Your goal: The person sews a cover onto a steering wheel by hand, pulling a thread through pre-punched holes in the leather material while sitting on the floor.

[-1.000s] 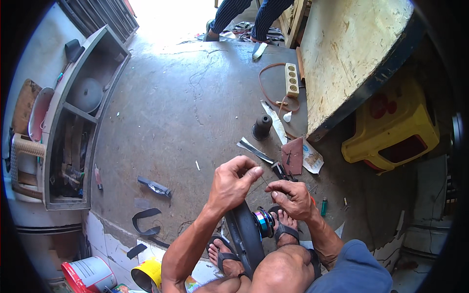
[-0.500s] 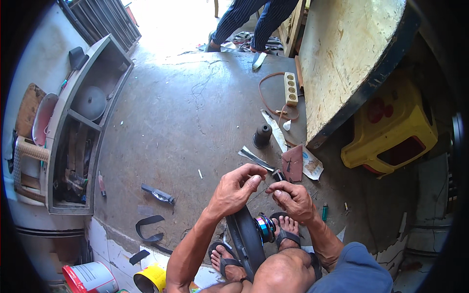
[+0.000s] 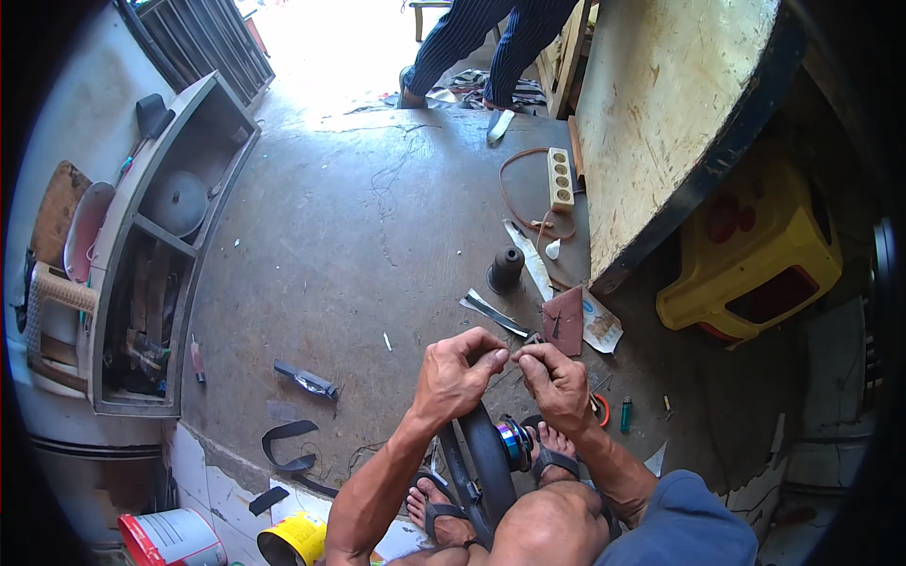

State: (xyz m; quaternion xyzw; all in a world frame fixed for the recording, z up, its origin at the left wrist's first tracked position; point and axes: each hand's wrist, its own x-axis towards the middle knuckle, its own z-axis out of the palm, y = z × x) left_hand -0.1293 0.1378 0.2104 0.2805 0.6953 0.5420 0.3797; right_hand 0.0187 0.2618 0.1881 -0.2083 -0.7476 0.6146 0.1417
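Note:
My left hand (image 3: 460, 374) and my right hand (image 3: 557, 385) meet in front of my knees, fingertips almost touching. Each one pinches with thumb and forefinger at a thin strand, which is hard to make out between them. Below the hands, a black tyre (image 3: 489, 472) stands between my legs. A shiny, rainbow-coloured hub-like part (image 3: 512, 443) sticks out at its right side. Just beyond my fingers lie a black-and-white strip (image 3: 495, 311) and a reddish-brown flat piece (image 3: 564, 321).
A black cone-shaped spool (image 3: 506, 271) stands farther off, near a power strip (image 3: 561, 179) with its cord. Scissors with orange handles (image 3: 600, 409) and a green lighter (image 3: 626, 415) lie at right. A yellow plastic stool (image 3: 755, 250) is under the table (image 3: 661, 123). Another person's legs (image 3: 460, 42) are at the back.
My right hand has turned and come up to my left, closing the gap between the fingertips. The orange scissor handles beside my right wrist have come into sight.

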